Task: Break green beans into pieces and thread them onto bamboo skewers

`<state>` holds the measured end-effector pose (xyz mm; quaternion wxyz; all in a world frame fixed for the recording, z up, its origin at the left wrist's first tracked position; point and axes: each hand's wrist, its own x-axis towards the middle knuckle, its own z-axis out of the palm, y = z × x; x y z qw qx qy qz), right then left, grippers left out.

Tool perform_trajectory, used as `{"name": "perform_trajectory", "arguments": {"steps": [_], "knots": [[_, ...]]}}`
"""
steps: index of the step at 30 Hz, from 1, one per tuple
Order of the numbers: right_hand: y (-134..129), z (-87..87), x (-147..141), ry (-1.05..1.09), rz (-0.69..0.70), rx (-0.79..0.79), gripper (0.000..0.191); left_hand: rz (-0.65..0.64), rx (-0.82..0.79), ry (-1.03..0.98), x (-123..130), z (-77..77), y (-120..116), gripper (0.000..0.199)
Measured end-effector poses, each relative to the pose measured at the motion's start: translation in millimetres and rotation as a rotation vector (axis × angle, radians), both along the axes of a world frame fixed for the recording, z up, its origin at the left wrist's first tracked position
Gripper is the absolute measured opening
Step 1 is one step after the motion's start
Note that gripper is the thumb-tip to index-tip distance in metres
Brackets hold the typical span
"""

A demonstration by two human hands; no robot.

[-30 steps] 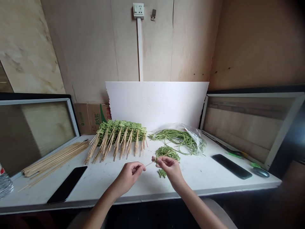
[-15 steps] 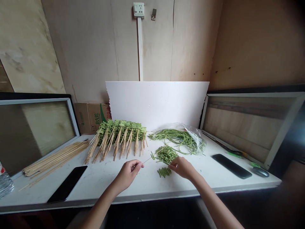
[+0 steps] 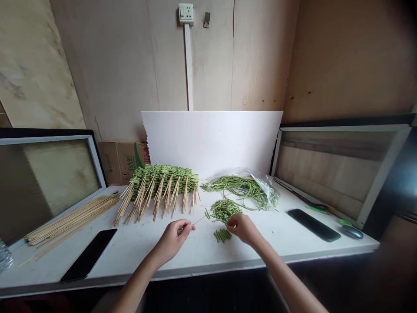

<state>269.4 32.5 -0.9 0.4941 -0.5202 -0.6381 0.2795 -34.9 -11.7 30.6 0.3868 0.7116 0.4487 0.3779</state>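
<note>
The right hand (image 3: 243, 228) is away from the thin, pale wooden stick (image 3: 199, 220) now; a second ago its fingers were at the far end of it. Now it is low, beside the heap of short, cut green bean bits (image 3: 226, 208) and the small, neat row of short green bean bits (image 3: 222, 235). That seems to mean one bit of the work on the stick is done, and the hand is back where more bits lie. Its fingers are bent in close, but one cannot tell if they hold a bit.

The left hand (image 3: 176, 234) is nearly where it was, closed, pinching the stick between thumb and finger. The stick is over the white table (image 3: 137, 256), left of the heap, and points up and away. It looks thin, straight and mostly bare. A few small green bits (image 3: 207, 213) show at its far tip, though how they sit on it is too small to tell
</note>
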Motion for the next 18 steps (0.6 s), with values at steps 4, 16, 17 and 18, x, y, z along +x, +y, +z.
{"name": "perform_trajectory", "arguments": {"steps": [4, 16, 17, 18], "knots": [[-4.8, 29.4, 6.9, 0.075, 0.132, -0.09, 0.032, -0.013, -0.012, -0.011, -0.5, 3.0, -2.1, 0.053], [-13.0, 53.6, 5.0, 0.628, 0.243, -0.099, 0.039, -0.052, -0.023, 0.005, 0.1, 4.2, -4.5, 0.054], [-12.8, 53.3, 4.7, 0.625, 0.239, -0.096, 0.039, -0.052, -0.023, 0.009, 0.3, 4.1, -4.5, 0.055], [-12.7, 53.2, 4.4, 0.622, 0.242, -0.096, 0.04, -0.049, -0.022, 0.013, 0.6, 4.0, -4.4, 0.055]]}}
